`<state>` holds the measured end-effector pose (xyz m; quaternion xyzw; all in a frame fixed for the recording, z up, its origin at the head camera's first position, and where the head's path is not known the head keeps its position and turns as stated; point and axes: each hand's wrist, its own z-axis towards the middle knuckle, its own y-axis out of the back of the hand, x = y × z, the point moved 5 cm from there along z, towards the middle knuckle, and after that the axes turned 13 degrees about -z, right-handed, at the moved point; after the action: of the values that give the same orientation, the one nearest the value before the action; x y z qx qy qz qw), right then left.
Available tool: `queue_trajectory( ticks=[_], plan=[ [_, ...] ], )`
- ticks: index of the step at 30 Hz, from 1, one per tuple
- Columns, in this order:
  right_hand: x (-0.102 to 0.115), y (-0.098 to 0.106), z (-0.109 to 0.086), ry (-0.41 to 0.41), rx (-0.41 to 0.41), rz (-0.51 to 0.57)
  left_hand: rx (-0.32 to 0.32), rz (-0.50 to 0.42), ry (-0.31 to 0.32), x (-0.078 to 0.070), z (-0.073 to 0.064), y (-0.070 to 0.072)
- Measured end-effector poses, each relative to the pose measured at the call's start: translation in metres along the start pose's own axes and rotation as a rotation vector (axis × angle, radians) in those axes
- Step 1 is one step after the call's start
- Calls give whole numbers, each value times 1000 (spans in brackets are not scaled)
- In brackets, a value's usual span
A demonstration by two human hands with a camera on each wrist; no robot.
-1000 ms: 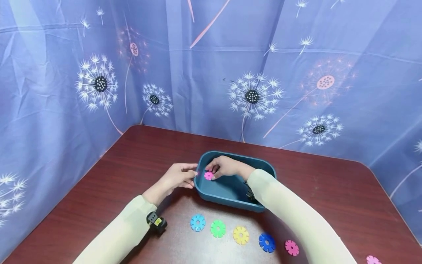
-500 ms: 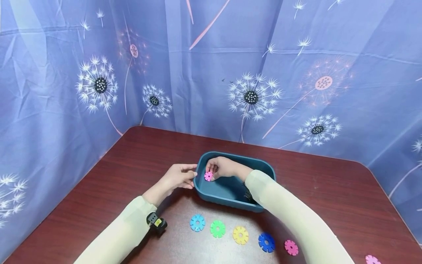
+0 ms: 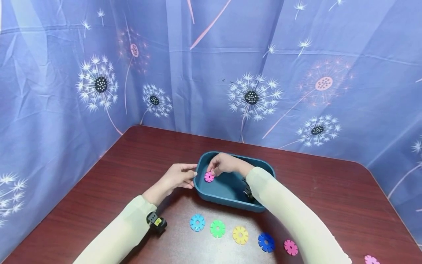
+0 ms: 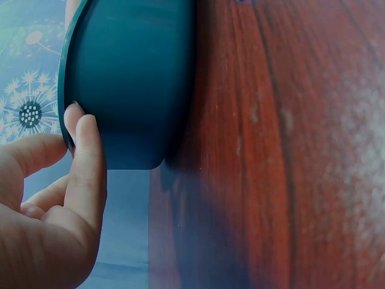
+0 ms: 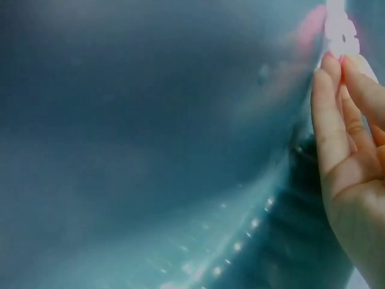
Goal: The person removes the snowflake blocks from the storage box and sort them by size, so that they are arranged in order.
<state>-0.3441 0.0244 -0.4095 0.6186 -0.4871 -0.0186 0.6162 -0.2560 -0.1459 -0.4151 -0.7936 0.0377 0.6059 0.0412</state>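
A dark teal plastic bin (image 3: pixel 227 202) stands on the table in the head view. At its left end my left hand (image 3: pixel 177 176) pinches the rim; the left wrist view shows fingertips on both sides of the bin's edge (image 4: pixel 132 72). My right hand (image 3: pixel 226 163) reaches inside and pinches a pink notched disc (image 3: pixel 209 177) between thumb and fingers, low near the bin's left end. In the right wrist view that disc, a pale pink snowflake piece (image 5: pixel 344 37), sticks up from the fingertips (image 5: pixel 330 66) beside the glossy wall.
In front of the bin lies a row of notched discs: light blue (image 3: pixel 197 222), green (image 3: pixel 217 228), yellow (image 3: pixel 240 235), dark blue (image 3: pixel 266 242) and pink (image 3: pixel 291 247). Another pink disc (image 3: pixel 371 260) is at the lower right. A dandelion-print curtain (image 3: pixel 197 91) hangs behind the table (image 3: pixel 138 154).
My right hand has shifted slightly within the bin, and the pink disc in it sits a touch lower and flatter to view. The left hand stays at the rim.
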Motion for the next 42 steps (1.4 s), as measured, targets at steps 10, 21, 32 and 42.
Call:
queue_trajectory(
  ticks=[10, 21, 32, 42],
  plan=[
    [15, 36, -32, -9, -37, -6, 8, 1, 7, 1, 0, -4],
    [22, 80, -92, -59, -144, 7, 14, 4, 9, -2, 0, -4],
    [10, 95, -175, -208, -276, 37, 27, -5, 10, -2, 1, -3],
    [-32, 89, -251, -335, -335, -19, 33, 4, 7, -3, 2, -4]
  ],
)
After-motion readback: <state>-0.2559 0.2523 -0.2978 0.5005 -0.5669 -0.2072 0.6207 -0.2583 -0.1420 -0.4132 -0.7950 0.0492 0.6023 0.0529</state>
